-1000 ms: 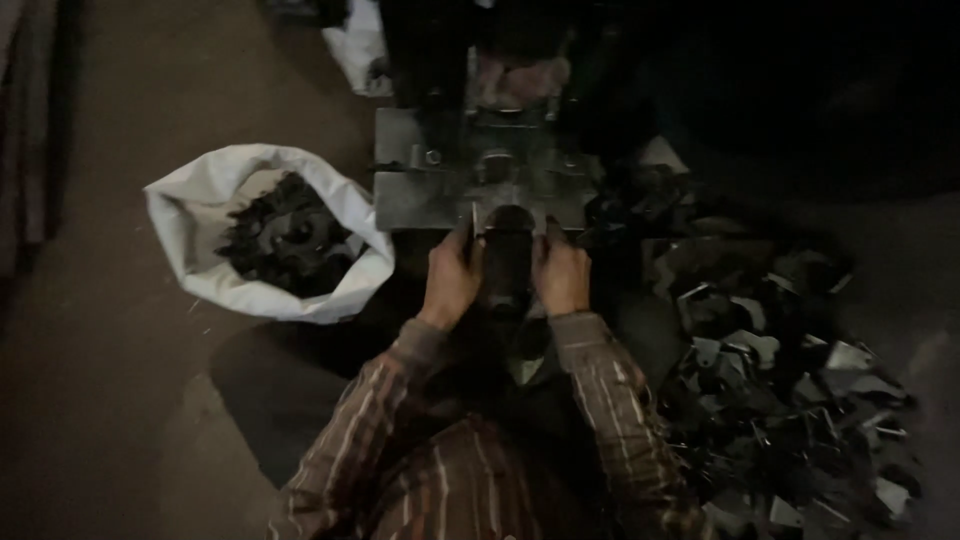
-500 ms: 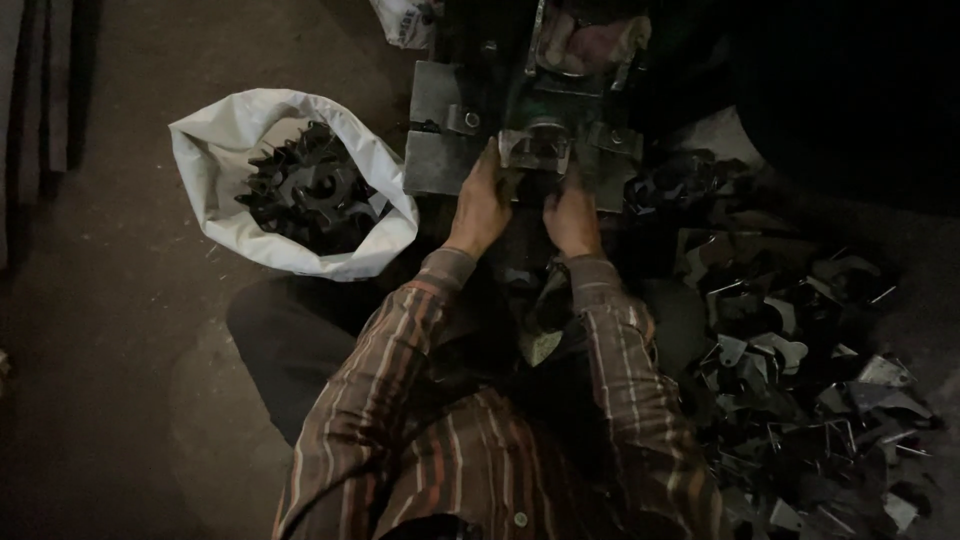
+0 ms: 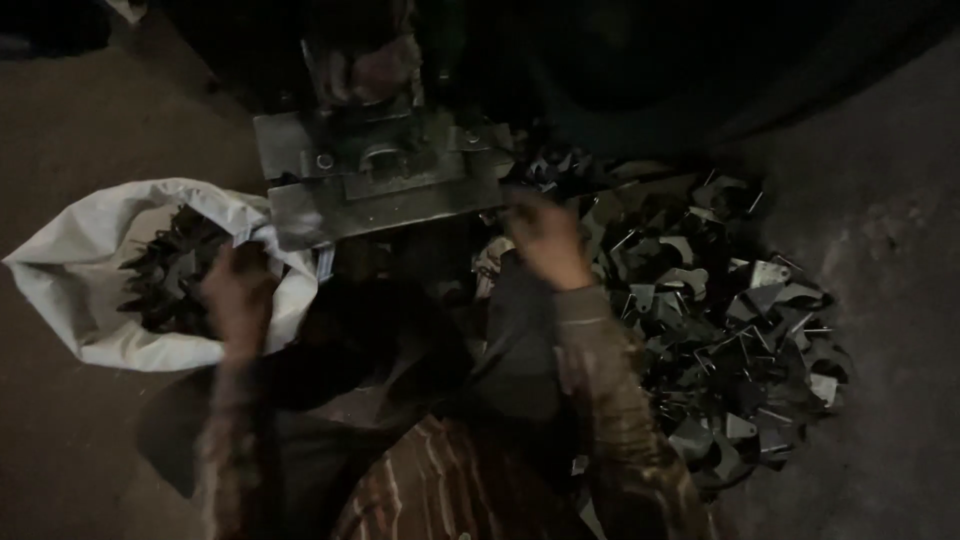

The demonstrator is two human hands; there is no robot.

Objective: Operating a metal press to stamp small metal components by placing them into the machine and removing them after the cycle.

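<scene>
My left hand (image 3: 235, 290) sits at the mouth of the white sack (image 3: 80, 300) of dark metal pieces (image 3: 165, 275); right hand (image 3: 545, 235) hovers over the floor pile (image 3: 730, 330). Too blurry, can't tell the fingers' grip.

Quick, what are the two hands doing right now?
Left hand: at the mouth of the white sack; blurred, grip cannot be told.
Right hand: raised beside the pile of metal pieces; grip cannot be told.
</scene>
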